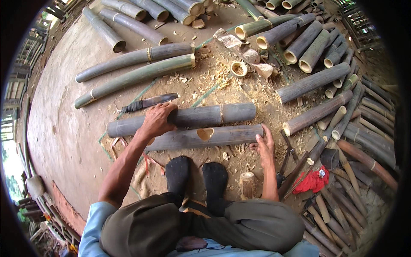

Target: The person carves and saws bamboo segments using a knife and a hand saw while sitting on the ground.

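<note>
Two grey bamboo tubes lie side by side across the ground before my feet. My left hand [158,119] is curled over the farther bamboo tube [201,115], left of its middle, fingers bent over the top. The nearer bamboo tube [180,139] has an oval hole cut in its upper side; my left wrist passes over its left end. At its right end my right hand [264,144] grips the rim between thumb and fingers. Beyond the tubes lies a large knife [152,102] with a dark wrapped handle, touched by neither hand.
Two long bamboo poles [137,79] lie beyond the knife. Cut tubes [299,49] crowd the far right, and a bamboo heap [334,214] fills the near right beside a red cloth [311,180]. Shavings and a short bamboo ring [239,69] lie beyond. A bamboo stub [247,185] stands by my right forearm.
</note>
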